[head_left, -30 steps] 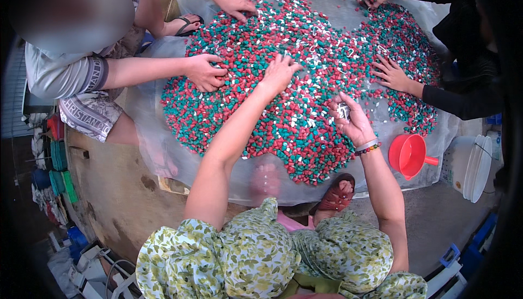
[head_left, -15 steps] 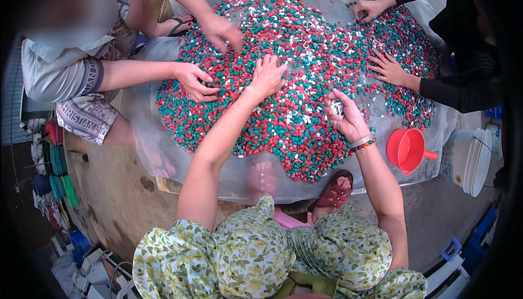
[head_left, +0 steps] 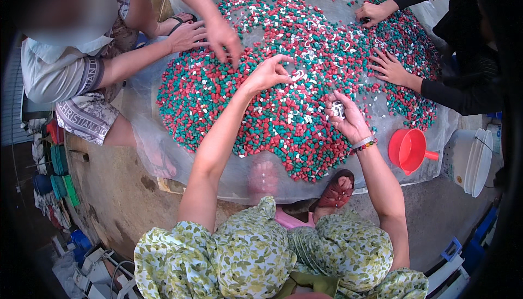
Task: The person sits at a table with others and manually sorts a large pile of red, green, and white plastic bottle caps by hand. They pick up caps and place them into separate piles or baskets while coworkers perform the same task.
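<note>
A wide heap of small red, green and white plastic pieces [head_left: 272,135] lies spread before me. Above its middle, my left hand [head_left: 268,75] is lifted with thumb and fingers pinched at a white curved piece [head_left: 297,75]. My right hand [head_left: 348,118] is turned palm up over the heap's right part. Its curled fingers hold several white pieces [head_left: 338,109]; their exact shape is partly hidden by the fingers.
The heap rests on a translucent sheet [head_left: 218,182]. A red dipper [head_left: 407,151] sits at the right, beside white buckets [head_left: 469,160]. One person's hands [head_left: 224,40] reach in from the left. Another person's dark-sleeved hands [head_left: 393,71] work at the right.
My left hand has risen off the heap, its spread fingers closing into a pinch. My right hand has barely moved. The left person's nearer hand has drawn back toward their foot.
</note>
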Available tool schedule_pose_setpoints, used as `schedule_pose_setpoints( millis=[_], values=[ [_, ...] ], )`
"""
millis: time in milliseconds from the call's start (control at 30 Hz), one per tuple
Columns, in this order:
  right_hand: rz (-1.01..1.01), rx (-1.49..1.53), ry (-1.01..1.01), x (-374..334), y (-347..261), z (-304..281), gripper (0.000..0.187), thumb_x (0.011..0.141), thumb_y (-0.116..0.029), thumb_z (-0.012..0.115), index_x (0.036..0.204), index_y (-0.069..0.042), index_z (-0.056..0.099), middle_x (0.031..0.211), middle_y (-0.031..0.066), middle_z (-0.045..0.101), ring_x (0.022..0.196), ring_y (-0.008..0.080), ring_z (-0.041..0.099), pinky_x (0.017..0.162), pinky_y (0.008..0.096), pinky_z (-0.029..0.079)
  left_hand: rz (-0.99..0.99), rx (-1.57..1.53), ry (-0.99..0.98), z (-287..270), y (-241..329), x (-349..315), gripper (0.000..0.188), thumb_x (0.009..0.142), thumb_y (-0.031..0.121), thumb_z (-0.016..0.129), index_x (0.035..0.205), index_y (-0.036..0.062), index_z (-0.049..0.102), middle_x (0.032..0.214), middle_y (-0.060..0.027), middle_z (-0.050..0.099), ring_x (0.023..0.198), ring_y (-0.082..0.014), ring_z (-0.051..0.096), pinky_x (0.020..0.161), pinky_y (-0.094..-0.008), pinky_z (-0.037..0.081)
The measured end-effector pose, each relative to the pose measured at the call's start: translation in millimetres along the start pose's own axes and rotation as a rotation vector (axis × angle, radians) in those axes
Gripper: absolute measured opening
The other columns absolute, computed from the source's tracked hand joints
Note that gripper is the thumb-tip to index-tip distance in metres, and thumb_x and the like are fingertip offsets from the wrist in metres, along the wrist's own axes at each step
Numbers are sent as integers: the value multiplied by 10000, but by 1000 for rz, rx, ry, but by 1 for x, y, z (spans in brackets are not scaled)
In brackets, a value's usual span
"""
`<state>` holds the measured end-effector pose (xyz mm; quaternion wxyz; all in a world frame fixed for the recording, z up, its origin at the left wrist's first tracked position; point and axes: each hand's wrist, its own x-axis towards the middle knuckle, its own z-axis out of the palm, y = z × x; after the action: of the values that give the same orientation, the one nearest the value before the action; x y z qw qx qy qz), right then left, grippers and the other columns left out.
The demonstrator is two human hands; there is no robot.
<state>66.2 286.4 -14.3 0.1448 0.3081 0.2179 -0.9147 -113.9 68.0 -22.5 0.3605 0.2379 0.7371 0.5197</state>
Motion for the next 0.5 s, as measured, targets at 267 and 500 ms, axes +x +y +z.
schedule_pose_setpoints(
  millis=[267,500],
  values=[
    [-25,-136,-48,-7,8,17,297,939,-205,590,1143,10,570,934,114,668,787,187,683,616,257,571,54,-6,-100,38,37,-22,535,778,72,733,1277,45,542,844,-44,696,816,-79,627,775,-275,493],
    [-182,-180,31,5,11,-5,149,926,-147,599,977,-7,597,853,81,651,729,166,671,554,224,555,222,568,175,63,54,-39,423,774,95,711,1181,81,594,841,-90,692,810,-234,672,755,-365,509]
  ],
)
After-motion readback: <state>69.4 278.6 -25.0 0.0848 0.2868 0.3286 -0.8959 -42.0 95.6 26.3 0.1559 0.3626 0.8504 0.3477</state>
